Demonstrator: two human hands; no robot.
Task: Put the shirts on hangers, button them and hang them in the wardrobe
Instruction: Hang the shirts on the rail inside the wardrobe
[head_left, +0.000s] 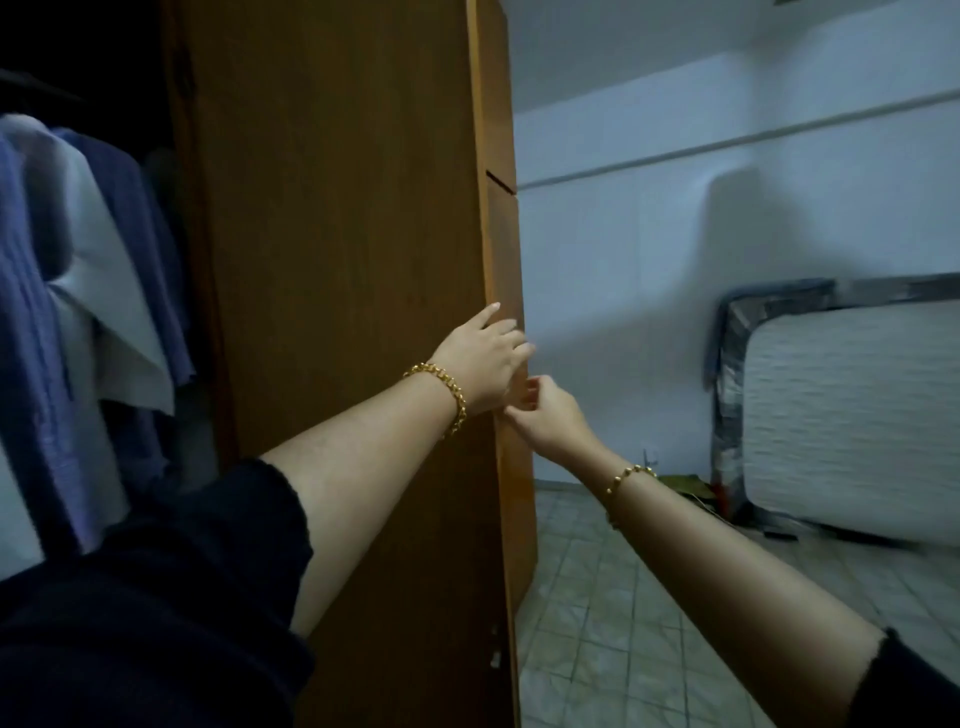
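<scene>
Shirts (111, 306) hang at the far left inside the open wardrobe, several blue ones and a pale one between them, pressed close together in the dim interior. The rail and hangers are too dark to make out, and whether the shirts are buttoned cannot be told. Neither hand holds a shirt or a hanger.

Both of the person's arms reach forward to the wardrobe door (337, 208), a tall brown wooden panel that stands open in the middle of the view. The left hand (480, 364), with a gold chain bracelet (441, 389) at the wrist, rests against the door's right edge with its fingers fairly straight and spread, thumb raised, holding nothing. The right hand (548, 415), with a thinner gold bracelet (626, 475), is just below it at the same edge, its fingers curled inward. The picture is blurred here, so I cannot tell whether it pinches the door's edge or only sits beside it. Dark sleeves cover both upper arms.

To the right, well apart from the wardrobe, a white mattress (857, 415) leans against the pale wall (727, 208) above a tiled floor (623, 623).

The step in hand looks like moving the door, not handling a garment. Whether it is being swung shut or wider open cannot be judged. If shut, the next move calls for a steady push with fingers kept off the closing edge.
</scene>
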